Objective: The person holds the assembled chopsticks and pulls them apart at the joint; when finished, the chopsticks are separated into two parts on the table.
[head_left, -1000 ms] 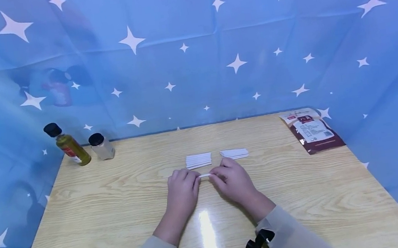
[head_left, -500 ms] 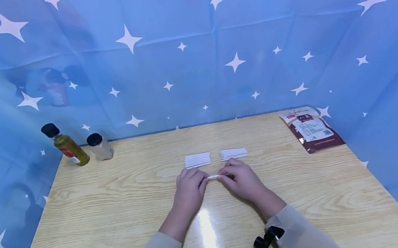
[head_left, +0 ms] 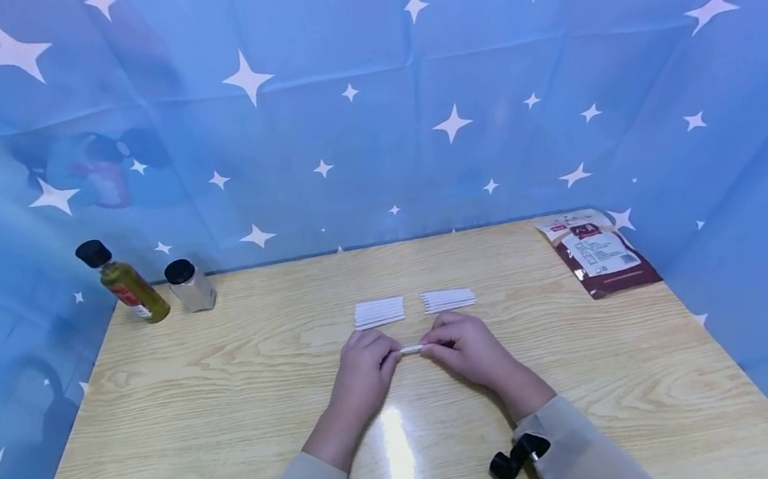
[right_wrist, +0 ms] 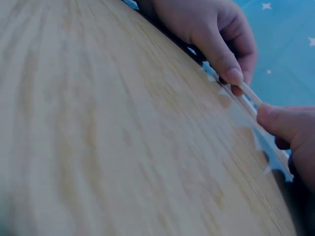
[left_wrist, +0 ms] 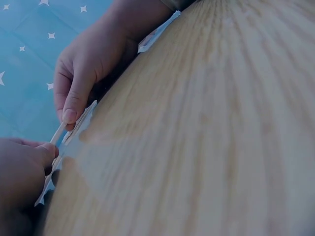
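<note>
Both hands pinch a thin white stick between thumb and fingers, one at each end, low over the middle of the table. The left hand has its left end and the right hand its right end. Only a short middle stretch of the stick shows between the fingertips; its ends are hidden in the fingers. Just beyond the hands lie two flat rows of similar white sticks, a left row and a right row, side by side with a narrow gap.
A wood-grain table spreads under the arms. At its back left stand an oil bottle with a black cap and a small black-lidded jar. A maroon and white food pouch lies back right. Blue star-patterned cloth hangs behind.
Both hands have shifted a little to the right and closer to the body, with the stick still pinched between them. The two rows of sticks stay in place.
</note>
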`<act>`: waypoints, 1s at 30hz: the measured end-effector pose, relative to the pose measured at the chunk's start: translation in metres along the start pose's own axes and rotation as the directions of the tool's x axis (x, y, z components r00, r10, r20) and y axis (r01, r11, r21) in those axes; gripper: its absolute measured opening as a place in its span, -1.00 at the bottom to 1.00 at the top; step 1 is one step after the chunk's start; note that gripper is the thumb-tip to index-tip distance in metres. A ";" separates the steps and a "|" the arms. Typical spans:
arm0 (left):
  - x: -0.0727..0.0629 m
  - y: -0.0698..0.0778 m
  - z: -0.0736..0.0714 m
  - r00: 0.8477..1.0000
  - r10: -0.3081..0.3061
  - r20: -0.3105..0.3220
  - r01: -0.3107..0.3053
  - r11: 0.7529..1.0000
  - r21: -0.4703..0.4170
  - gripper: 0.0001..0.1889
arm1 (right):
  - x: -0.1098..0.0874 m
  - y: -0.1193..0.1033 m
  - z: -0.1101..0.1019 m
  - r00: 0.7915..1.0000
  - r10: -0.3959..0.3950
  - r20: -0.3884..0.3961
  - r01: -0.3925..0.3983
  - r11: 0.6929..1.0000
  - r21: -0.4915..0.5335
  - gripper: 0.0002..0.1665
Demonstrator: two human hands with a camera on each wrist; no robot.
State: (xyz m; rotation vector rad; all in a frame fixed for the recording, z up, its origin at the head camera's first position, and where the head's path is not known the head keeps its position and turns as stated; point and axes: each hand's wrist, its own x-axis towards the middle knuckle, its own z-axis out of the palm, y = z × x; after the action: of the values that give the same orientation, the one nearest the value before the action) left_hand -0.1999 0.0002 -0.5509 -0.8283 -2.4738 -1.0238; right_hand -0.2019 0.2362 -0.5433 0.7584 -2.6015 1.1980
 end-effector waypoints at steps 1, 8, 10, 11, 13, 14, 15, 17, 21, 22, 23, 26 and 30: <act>0.000 0.000 0.000 1.000 0.004 0.001 -0.004 1.000 -0.003 -0.96 | 0.000 0.001 0.000 1.000 0.000 0.004 0.000 1.000 0.002 -0.94; 0.001 -0.001 -0.003 0.999 0.009 0.044 -0.008 0.999 -0.040 -0.98 | 0.000 0.001 -0.002 1.000 -0.017 0.003 0.017 1.000 0.012 -0.94; 0.001 -0.001 -0.004 0.998 0.008 0.063 -0.005 0.999 -0.045 -0.96 | 0.000 0.001 -0.002 1.000 -0.028 0.002 0.028 1.000 0.014 -0.93; 0.001 -0.001 -0.005 0.998 0.009 0.069 -0.005 0.999 -0.048 -0.96 | 0.000 0.001 -0.002 0.999 -0.032 0.002 0.032 0.999 0.014 -0.93; 0.002 -0.002 -0.005 0.997 0.005 0.080 -0.001 0.999 -0.050 -0.98 | 0.000 0.001 -0.002 1.000 -0.028 0.004 0.028 0.999 0.018 -0.93; 0.001 -0.003 -0.005 0.997 -0.004 0.077 0.008 0.999 -0.046 -0.98 | 0.001 0.001 -0.003 1.000 -0.019 -0.001 0.019 1.000 0.009 -0.94; 0.001 -0.003 -0.006 0.997 -0.023 0.072 0.026 0.999 -0.047 -0.97 | 0.001 0.001 -0.003 1.000 -0.004 -0.017 0.004 1.000 -0.001 -0.94; 0.001 -0.004 -0.007 0.996 -0.060 0.063 0.063 0.997 -0.054 -0.95 | 0.001 0.003 -0.004 0.998 0.032 -0.052 -0.033 0.999 -0.022 -0.95; 0.000 -0.007 -0.010 0.991 -0.121 0.059 0.125 0.990 -0.063 -0.93 | 0.002 0.004 -0.008 0.993 0.078 -0.085 -0.082 0.996 -0.045 -0.94; 0.000 -0.007 -0.010 0.991 -0.121 0.060 0.125 0.990 -0.062 -0.93 | 0.002 0.004 -0.008 0.994 0.079 -0.077 -0.083 0.996 -0.044 -0.94; 0.000 -0.007 -0.010 0.991 -0.119 0.062 0.123 0.991 -0.062 -0.93 | 0.002 0.004 -0.009 0.995 0.075 -0.066 -0.077 0.996 -0.041 -0.94; 0.000 -0.008 -0.009 0.991 -0.121 0.063 0.125 0.990 -0.060 -0.94 | 0.003 0.004 -0.009 0.996 0.078 -0.048 -0.080 0.996 -0.035 -0.95; 0.000 -0.006 -0.007 0.989 -0.134 0.057 0.138 0.989 -0.062 -0.96 | 0.002 0.004 -0.008 0.996 0.080 -0.050 -0.081 0.996 -0.034 -0.96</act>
State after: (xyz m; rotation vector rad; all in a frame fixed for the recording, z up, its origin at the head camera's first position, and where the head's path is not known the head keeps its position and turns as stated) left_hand -0.2027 -0.0088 -0.5491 -0.7222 -2.5836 -1.1496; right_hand -0.2059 0.2440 -0.5399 0.6152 -2.6286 1.1728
